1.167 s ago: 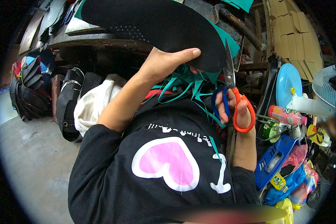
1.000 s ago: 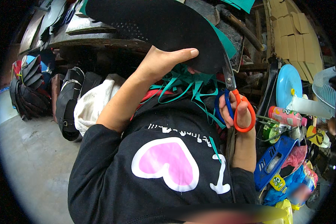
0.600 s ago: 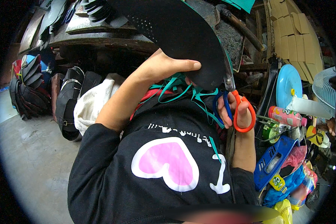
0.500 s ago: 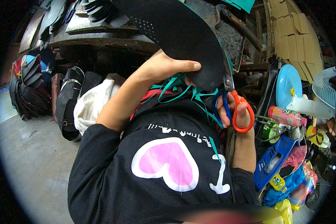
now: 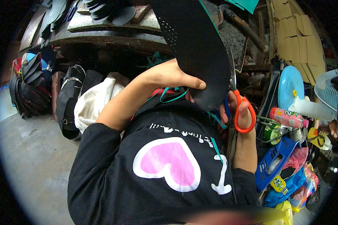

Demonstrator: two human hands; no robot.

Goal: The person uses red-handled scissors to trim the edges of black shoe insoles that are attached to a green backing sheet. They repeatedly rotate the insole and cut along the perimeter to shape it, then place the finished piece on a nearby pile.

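Note:
A long curved black shoe-part sheet (image 5: 202, 48) with small punched holes and a thin green edge rises in front of me. My left hand (image 5: 172, 77) grips its lower left side, thumb on top and fingers underneath. In my right hand (image 5: 240, 108) are scissors (image 5: 244, 122) with one orange-red and one blue handle, the blue loop mostly hidden. Their blades stand along the sheet's right edge, partly behind it, so I cannot tell whether they touch it. Narrow green strips (image 5: 169, 95) lie on my lap, and a loose one (image 5: 216, 150) clings to my shirt.
A hammer (image 5: 244, 28) lies on the worktop ahead. Dark cut pieces (image 5: 112, 13) are stacked on the bench at far left. Bundled black pieces (image 5: 30, 86) and a white cloth (image 5: 97, 97) stand left. At right are a blue basket (image 5: 276, 161), bottles (image 5: 289, 117) and a fan (image 5: 326, 90).
The black sheet has swung more upright, its lower end coming nearer to me. My left hand has shifted slightly right and closer with it. My right hand and scissors have hardly moved.

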